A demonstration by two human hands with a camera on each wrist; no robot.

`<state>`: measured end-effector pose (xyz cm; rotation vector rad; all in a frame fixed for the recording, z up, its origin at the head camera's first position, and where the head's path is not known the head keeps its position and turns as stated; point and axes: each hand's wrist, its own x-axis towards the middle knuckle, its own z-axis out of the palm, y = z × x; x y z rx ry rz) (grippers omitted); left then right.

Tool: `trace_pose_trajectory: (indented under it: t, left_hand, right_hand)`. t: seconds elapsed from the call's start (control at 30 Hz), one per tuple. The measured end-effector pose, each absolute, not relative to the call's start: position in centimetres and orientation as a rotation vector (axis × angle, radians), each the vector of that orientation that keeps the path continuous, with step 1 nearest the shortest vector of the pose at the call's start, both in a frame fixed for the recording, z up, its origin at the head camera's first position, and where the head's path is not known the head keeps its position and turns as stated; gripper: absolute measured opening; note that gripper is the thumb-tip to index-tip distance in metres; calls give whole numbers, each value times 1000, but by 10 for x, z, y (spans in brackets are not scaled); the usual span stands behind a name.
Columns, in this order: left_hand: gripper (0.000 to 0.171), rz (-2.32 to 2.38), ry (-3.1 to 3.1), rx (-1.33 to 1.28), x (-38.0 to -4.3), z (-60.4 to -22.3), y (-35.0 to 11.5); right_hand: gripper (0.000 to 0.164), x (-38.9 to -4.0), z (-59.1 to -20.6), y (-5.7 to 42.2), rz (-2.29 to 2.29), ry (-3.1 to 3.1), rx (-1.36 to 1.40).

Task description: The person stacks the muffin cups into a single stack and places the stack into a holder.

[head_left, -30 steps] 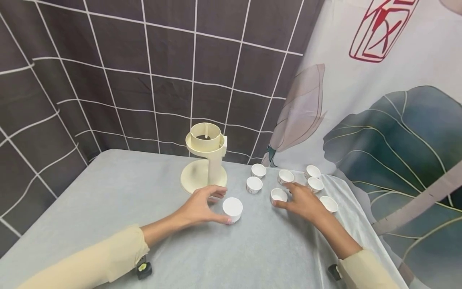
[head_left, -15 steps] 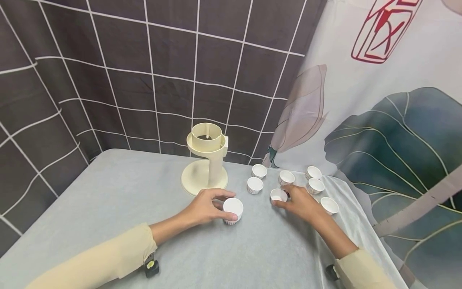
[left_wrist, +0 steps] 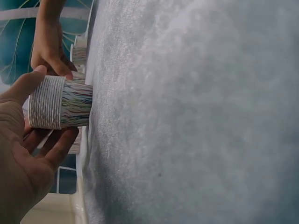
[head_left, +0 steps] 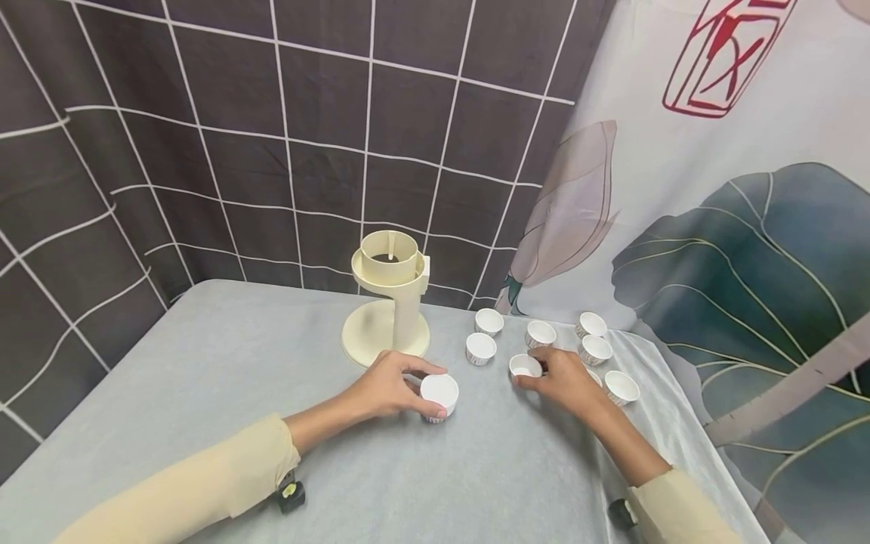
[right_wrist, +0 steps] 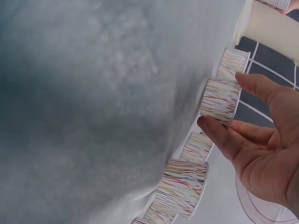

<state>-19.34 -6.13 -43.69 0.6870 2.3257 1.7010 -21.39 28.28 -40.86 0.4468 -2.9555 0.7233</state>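
Near the table's middle, a stack of nested paper baking cups [head_left: 439, 391] stands upright, its rims bunched together and coloured streaks on the wall [left_wrist: 77, 103]. My left hand [head_left: 396, 387] grips the stack from the left, thumb on the near side and fingers on the far side. To the right, a single baking cup [head_left: 525, 366] sits with its mouth upward. My right hand [head_left: 566, 380] pinches this streaked cup [right_wrist: 219, 100] between thumb and fingertips. Two more cups, the far one [head_left: 488, 322] and the near one [head_left: 480, 348], stand between the hands, farther back.
Behind the left hand stands a cream plastic holder [head_left: 405, 313] with a round base and a ring on top. More baking cups [head_left: 621, 387] stand around the right hand, several along the table's right side. A grey cloth [head_left: 238, 363] covers the table. A dark grid curtain [head_left: 319, 98] hangs behind.
My left hand has moved slightly right and closed its thumb and fingers onto the cup stack. My right fingers have drawn in around the single cup, which stays in place.
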Motion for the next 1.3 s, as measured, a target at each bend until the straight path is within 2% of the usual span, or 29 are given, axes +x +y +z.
trace_pose_trajectory:
  t: [0.2, 0.37, 0.47, 0.7, 1.3]
  left_hand:
    - [59, 1662, 2349, 690, -197, -436, -62]
    - [59, 1619, 2380, 701, -198, -436, -62]
    - [59, 1605, 2391, 705, -199, -435, -61]
    - [58, 1592, 2382, 703, -200, -433, -61]
    - [54, 1516, 2439, 756, -201, -431, -59]
  right_hand:
    - [27, -213, -404, 282, 747, -2959, 380]
    - [58, -207, -394, 277, 784, -2930, 327]
    - [58, -204, -386, 271, 816, -2915, 342]
    - [43, -197, -373, 244, 973, -2866, 485]
    - [50, -175, -364, 193, 1265, -2838, 690]
